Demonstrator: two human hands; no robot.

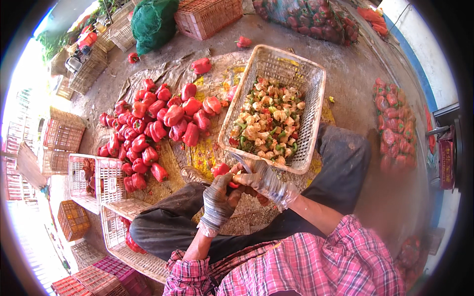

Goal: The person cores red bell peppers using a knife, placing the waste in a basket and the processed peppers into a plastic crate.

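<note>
Left hand (217, 203): gloved, fingers curled round a red pepper (220, 169), over the person's lap.
Right hand (261, 180): gloved, closed about a knife (240, 162), fingertips at the pepper.
White crate (308, 129): pale pepper cores (264, 121), green-stemmed.
Heap (139, 143): red peppers, left of the crate.
Background: green net sack (152, 24) beside a red crate (205, 22).

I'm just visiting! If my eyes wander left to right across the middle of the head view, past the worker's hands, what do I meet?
Stacked slatted crates → a pile of red peppers → a pale basket holding pepper cores → a mesh bag of red peppers → a dark red boxy thing by the wall.
</note>
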